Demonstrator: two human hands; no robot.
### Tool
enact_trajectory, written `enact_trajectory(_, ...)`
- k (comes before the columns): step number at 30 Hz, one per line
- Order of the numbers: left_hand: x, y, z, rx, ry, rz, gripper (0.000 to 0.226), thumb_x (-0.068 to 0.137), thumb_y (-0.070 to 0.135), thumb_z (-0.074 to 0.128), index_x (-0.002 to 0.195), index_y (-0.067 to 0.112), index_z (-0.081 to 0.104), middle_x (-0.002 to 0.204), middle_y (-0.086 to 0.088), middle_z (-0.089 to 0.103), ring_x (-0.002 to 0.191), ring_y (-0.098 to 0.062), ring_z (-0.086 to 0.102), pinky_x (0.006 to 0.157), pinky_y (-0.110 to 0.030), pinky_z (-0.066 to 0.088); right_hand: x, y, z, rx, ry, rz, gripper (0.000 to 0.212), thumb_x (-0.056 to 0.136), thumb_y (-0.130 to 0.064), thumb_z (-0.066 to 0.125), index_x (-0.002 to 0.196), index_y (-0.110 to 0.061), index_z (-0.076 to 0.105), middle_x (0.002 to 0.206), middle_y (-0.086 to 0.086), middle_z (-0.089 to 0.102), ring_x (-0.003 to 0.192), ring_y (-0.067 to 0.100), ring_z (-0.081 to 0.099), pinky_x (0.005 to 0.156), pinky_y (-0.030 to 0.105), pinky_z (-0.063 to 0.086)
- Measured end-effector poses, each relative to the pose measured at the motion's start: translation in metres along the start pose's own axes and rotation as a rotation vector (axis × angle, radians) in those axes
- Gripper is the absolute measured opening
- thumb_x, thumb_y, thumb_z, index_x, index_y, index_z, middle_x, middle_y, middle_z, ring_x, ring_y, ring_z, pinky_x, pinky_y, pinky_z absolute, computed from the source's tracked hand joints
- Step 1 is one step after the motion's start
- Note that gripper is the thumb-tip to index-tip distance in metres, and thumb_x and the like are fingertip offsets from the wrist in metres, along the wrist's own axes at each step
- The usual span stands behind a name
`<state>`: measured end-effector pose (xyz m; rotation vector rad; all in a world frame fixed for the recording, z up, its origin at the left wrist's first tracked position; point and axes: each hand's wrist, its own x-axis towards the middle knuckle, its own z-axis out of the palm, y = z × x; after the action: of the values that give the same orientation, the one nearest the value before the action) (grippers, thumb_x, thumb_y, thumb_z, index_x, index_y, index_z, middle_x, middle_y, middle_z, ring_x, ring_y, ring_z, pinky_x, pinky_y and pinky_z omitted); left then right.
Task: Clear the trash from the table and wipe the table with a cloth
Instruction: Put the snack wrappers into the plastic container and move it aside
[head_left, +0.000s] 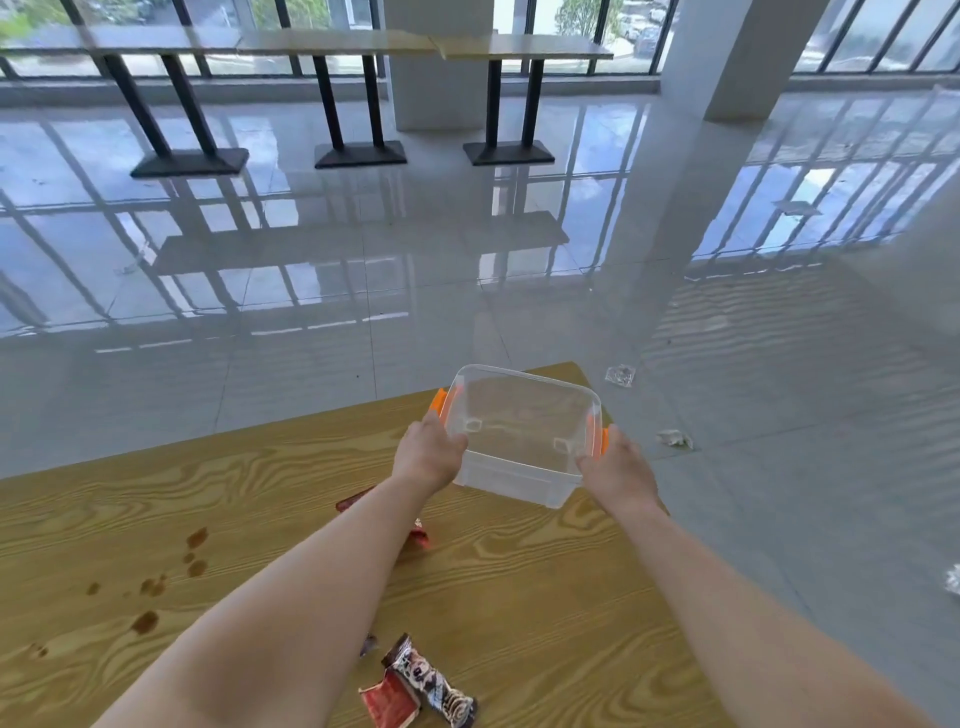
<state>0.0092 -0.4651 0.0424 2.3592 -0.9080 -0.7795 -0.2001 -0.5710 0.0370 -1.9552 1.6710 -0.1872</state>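
Note:
A clear plastic box (522, 415) with orange side handles is at the far right corner of the wooden table (545, 582). My left hand (428, 454) grips its left side and my right hand (615, 470) grips its right side. The box looks empty. A red wrapper (421, 538) lies partly hidden under my left forearm. Near the table's front edge lie a dark snack wrapper (434, 683) and a red one (388, 704). Brown spill stains (156, 584) mark the table's left part. No cloth is in view.
Crumpled scraps of trash lie on the shiny grey floor to the right of the table (620, 375), (675, 439), (953, 579). Long tables on black legs (358, 98) and a white pillar (737, 57) stand by the far windows.

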Motion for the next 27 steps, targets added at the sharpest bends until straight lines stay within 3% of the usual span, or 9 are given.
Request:
enact_trajectory(4,0.009,-0.001,0.012,-0.057,0.084,-0.020,0.017,0.095,0.018,0.053,0.108,0.007,0.058,0.099,-0.011,0.062,0.078,-0.023,0.061,0.062,-0.032,0.048,0.006,0.003,0.008,-0.012,0.007,-0.003,0.031,0.094,-0.029,0.058,0.117,-0.008,0.054,0.116,0.013,0.057,0.099,0.031,0.058,0.085,0.043,0.049)
enact_trajectory(7,0.006,-0.001,0.016,-0.160,0.138,-0.046,0.007,0.090,0.011,0.052,0.086,0.009,0.058,0.082,-0.008,0.061,0.057,-0.016,0.051,0.049,-0.026,0.038,0.008,0.001,0.008,0.014,0.035,-0.011,0.021,0.092,-0.024,0.061,0.109,-0.011,0.059,0.108,0.012,0.062,0.091,0.029,0.059,0.075,0.037,0.047)
enact_trajectory(9,0.003,-0.004,0.015,-0.185,0.171,-0.027,0.009,0.090,0.012,0.054,0.096,0.009,0.059,0.094,-0.008,0.058,0.062,-0.016,0.051,0.051,-0.026,0.037,0.006,-0.001,0.006,0.031,0.053,-0.031,0.017,0.092,-0.024,0.060,0.105,-0.013,0.060,0.103,0.011,0.063,0.088,0.029,0.059,0.071,0.036,0.046)
enact_trajectory(11,-0.005,-0.009,0.011,-0.209,0.219,0.007,0.030,0.092,0.018,0.058,0.120,0.008,0.055,0.117,-0.005,0.046,0.076,-0.018,0.053,0.059,-0.024,0.039,-0.001,-0.004,0.003,0.045,0.077,-0.073,0.016,0.093,-0.026,0.059,0.104,-0.015,0.060,0.099,0.009,0.063,0.083,0.027,0.059,0.068,0.036,0.045)
enact_trajectory(13,-0.018,-0.015,0.001,-0.264,0.262,0.017,0.042,0.091,0.023,0.061,0.130,0.010,0.051,0.129,-0.005,0.037,0.086,-0.020,0.054,0.067,-0.026,0.042,-0.011,-0.010,-0.001,0.072,0.095,-0.125,0.021,0.093,-0.028,0.059,0.110,-0.016,0.060,0.099,0.008,0.062,0.083,0.026,0.059,0.067,0.036,0.045)
enact_trajectory(18,-0.069,-0.048,-0.034,-0.475,0.325,-0.053,0.041,0.080,0.031,0.063,0.118,0.021,0.052,0.114,-0.006,0.054,0.082,-0.024,0.060,0.059,-0.034,0.047,-0.049,-0.032,-0.005,0.097,0.088,-0.286,0.012,0.090,-0.028,0.060,0.099,-0.020,0.060,0.093,0.003,0.060,0.072,0.016,0.056,0.058,0.034,0.044)
enact_trajectory(21,-0.115,-0.080,-0.056,-0.627,0.380,-0.121,0.034,0.077,0.028,0.065,0.109,0.026,0.055,0.102,0.003,0.059,0.087,-0.023,0.063,0.072,-0.048,0.058,-0.084,-0.049,0.003,0.127,0.025,-0.363,0.015,0.089,-0.028,0.062,0.102,-0.021,0.062,0.092,0.000,0.059,0.073,0.013,0.056,0.057,0.035,0.045)
enact_trajectory(25,-0.184,-0.131,-0.079,-0.742,0.465,-0.204,0.034,0.076,0.022,0.071,0.107,0.030,0.058,0.103,0.007,0.062,0.088,-0.020,0.067,0.075,-0.051,0.060,-0.141,-0.070,0.023,0.149,-0.043,-0.476,0.026,0.095,-0.034,0.058,0.102,-0.009,0.063,0.083,-0.008,0.057,0.067,0.013,0.056,0.056,0.038,0.051)
enact_trajectory(27,-0.219,-0.157,-0.088,-0.786,0.497,-0.246,0.048,0.068,0.026,0.072,0.113,0.032,0.058,0.109,0.005,0.062,0.092,-0.020,0.069,0.075,-0.050,0.061,-0.170,-0.077,0.034,0.145,-0.093,-0.522,0.025,0.095,-0.035,0.059,0.104,-0.012,0.064,0.088,-0.009,0.057,0.067,0.009,0.056,0.053,0.030,0.049)
